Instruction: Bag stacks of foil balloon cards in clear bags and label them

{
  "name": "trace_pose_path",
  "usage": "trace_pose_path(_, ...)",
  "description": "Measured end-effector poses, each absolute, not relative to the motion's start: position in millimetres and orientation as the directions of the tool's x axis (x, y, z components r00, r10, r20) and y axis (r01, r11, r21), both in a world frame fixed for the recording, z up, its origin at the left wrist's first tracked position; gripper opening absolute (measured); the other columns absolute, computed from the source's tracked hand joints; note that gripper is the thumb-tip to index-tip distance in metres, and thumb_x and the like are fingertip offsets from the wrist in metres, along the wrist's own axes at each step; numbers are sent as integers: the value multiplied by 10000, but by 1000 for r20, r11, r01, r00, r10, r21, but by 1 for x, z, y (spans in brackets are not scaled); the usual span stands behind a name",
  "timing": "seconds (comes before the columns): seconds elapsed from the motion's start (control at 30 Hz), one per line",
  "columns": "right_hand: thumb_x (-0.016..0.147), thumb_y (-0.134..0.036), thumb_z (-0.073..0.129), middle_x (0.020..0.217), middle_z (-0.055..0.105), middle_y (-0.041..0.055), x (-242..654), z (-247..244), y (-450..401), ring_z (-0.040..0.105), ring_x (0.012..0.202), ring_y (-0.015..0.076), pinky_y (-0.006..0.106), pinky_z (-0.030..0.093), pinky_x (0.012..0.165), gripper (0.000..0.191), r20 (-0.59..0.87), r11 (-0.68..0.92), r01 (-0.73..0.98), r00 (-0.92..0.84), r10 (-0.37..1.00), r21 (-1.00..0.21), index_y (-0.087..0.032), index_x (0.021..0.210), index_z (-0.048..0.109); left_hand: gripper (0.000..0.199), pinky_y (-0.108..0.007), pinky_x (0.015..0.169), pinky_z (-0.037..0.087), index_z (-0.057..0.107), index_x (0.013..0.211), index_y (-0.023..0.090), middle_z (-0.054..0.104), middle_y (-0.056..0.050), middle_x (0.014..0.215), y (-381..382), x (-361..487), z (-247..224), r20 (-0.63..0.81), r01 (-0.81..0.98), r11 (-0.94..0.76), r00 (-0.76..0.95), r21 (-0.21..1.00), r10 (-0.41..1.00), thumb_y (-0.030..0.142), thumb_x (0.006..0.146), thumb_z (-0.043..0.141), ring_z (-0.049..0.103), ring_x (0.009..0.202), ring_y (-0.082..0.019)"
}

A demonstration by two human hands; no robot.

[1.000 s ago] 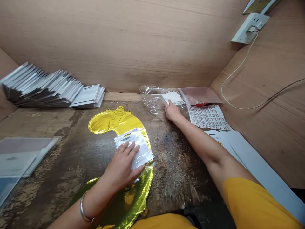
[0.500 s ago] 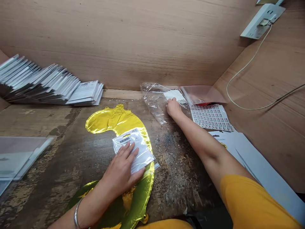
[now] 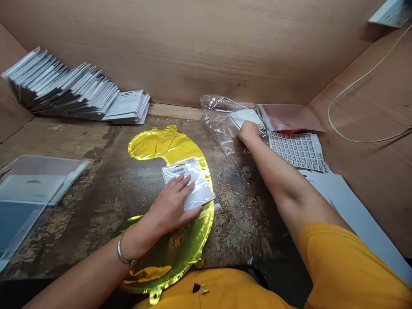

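Observation:
Fingers stretched out, my left hand lies flat on a white printed card in a clear sleeve. Beneath that card spreads a shiny gold foil balloon, curved and uninflated, its lower end hanging towards my lap. My right arm reaches to the back of the table. There my right hand is curled at the mouth of a clear plastic bag with thin white straws in it. Its fingertips are hidden, so what they grip does not show.
Many sleeved cards lean in a row at back left. Clear sleeves lie at left. A sticker sheet, a pinkish pouch and white card sheets lie at right. A cable hangs along the wooden side wall.
My view has shifted, so things sit further right and higher. My right hand has curled in more by the straws, which fan out more. My left hand stays on the card.

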State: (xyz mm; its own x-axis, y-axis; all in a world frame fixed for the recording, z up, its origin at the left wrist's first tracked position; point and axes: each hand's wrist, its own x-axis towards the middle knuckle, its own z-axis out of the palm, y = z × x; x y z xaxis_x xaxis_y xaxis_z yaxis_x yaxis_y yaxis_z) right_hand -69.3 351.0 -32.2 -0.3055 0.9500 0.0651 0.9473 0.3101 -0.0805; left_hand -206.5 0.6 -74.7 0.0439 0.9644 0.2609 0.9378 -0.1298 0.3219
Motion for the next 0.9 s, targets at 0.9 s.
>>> trace_pose_path(0.9, 854, -181, 653, 690, 665, -20, 47, -12, 48, 655, 689, 189, 415, 554, 839, 106, 641, 759, 495, -429, 637, -423, -277, 845, 609, 519, -516, 1073, 387, 671, 1156, 131, 616, -165, 1288, 8, -208, -63, 191, 905, -60, -23, 421, 981, 526, 845, 541, 526, 1251, -336)
